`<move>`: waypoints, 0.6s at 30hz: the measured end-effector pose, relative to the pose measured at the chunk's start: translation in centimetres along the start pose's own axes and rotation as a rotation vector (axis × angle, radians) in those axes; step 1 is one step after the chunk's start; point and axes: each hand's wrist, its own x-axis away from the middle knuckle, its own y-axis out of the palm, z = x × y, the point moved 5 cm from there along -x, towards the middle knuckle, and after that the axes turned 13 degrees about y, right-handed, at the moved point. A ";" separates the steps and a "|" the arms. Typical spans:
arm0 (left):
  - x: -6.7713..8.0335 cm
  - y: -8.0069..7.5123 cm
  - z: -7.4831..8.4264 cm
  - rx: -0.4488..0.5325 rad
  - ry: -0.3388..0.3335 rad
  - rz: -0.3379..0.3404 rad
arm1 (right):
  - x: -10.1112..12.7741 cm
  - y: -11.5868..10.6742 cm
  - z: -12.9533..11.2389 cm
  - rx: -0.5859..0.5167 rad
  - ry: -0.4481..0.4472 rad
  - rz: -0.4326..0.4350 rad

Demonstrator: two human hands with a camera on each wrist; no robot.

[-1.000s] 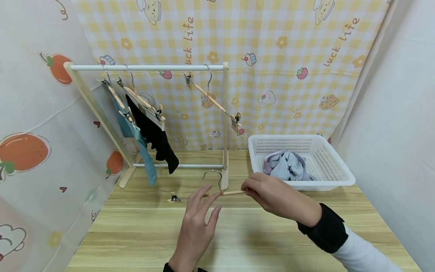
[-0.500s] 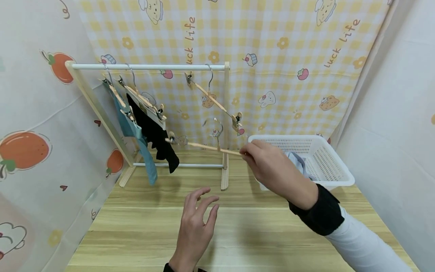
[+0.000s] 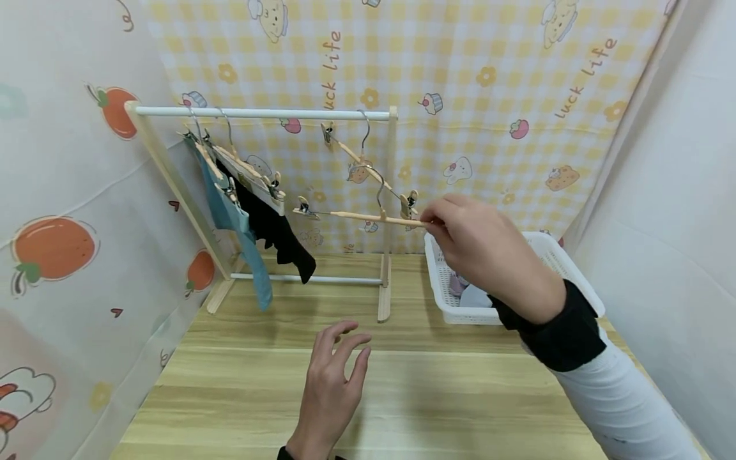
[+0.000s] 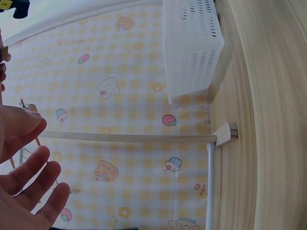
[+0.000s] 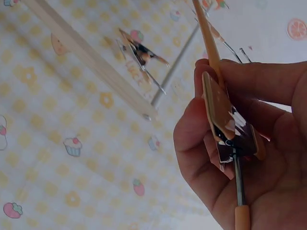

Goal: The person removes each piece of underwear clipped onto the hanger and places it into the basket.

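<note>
Rack (image 3: 388,211) stands at back of table (image 3: 241,383), left of centre. Three hangers on its rail: two at left end carrying garments (image 3: 261,223), one (image 3: 368,169) near right post. Basket (image 3: 552,255) sits right of rack, cloth inside. Right hand (image 3: 483,246) holds a fourth hanger (image 3: 359,216) in front of rail, below it. Left hand (image 3: 333,390) over table, before rack.

bare hands; right arm in white sleeve (image 3: 623,399), black cuff (image 3: 554,329).
</note>
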 end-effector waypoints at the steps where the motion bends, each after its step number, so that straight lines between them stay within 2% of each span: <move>1: 0.0 0.0 0.0 -0.001 -0.001 -0.001 | 0.0 -0.3 0.1 -0.001 0.003 -0.002; 9: 0.0 0.1 0.0 0.001 0.005 0.007 | -1.5 -1.3 -0.9 0.003 0.052 0.044; 18: 0.2 0.3 0.0 -0.006 -0.012 -0.006 | -5.4 0.0 -2.8 0.021 0.150 -0.011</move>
